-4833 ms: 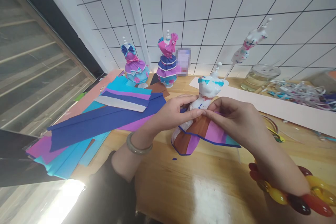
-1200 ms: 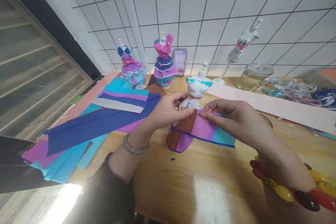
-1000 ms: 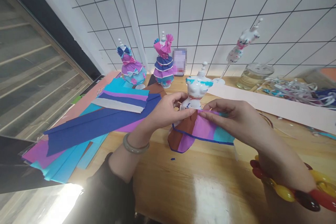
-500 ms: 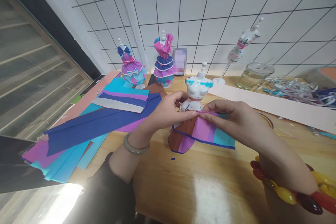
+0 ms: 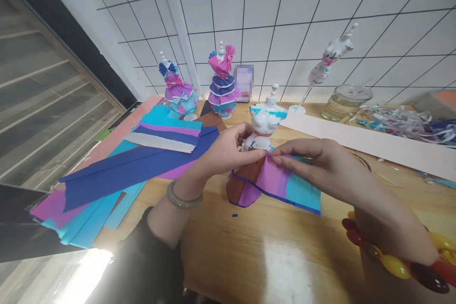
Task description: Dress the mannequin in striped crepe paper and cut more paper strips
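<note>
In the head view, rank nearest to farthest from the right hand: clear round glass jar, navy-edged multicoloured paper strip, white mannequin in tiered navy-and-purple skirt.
1. Navy-edged multicoloured paper strip: pinched in the right hand.
2. Clear round glass jar: beyond the hand, rightward.
3. White mannequin in tiered navy-and-purple skirt: at the back, left.

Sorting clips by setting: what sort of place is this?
Probably a craft workspace: small dressed mannequins at the back, loose coloured sheets at left, and a colour-blocked piece held in front of a white mannequin torso.
</note>
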Demonstrator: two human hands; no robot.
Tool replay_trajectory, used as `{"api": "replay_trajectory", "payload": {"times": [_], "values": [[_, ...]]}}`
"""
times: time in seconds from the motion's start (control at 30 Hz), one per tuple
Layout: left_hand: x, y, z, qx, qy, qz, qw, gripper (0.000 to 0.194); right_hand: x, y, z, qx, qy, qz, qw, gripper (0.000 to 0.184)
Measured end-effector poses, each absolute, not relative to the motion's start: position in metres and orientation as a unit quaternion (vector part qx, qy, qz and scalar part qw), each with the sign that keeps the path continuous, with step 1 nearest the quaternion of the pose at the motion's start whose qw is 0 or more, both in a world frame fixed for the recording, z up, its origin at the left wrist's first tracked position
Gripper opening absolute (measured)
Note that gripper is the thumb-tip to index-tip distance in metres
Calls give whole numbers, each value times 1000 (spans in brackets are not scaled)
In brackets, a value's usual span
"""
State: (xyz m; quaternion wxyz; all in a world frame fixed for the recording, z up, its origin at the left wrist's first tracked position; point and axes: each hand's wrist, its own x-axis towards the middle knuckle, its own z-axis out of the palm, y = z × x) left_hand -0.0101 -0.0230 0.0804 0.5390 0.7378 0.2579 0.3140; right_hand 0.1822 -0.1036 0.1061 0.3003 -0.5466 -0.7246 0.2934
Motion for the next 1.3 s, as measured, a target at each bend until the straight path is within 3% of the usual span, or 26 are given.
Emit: {"api": "replay_trajectory", "payload": {"times": [1.0, 1.3], "values": [[-11, -20, 76, 744, 211, 297, 560, 40, 180, -100, 104, -567, -698, 279, 336, 20], [-10, -22, 78, 727, 196, 291, 591, 40, 180, -99, 103, -559, -693, 303, 339, 26]]}}
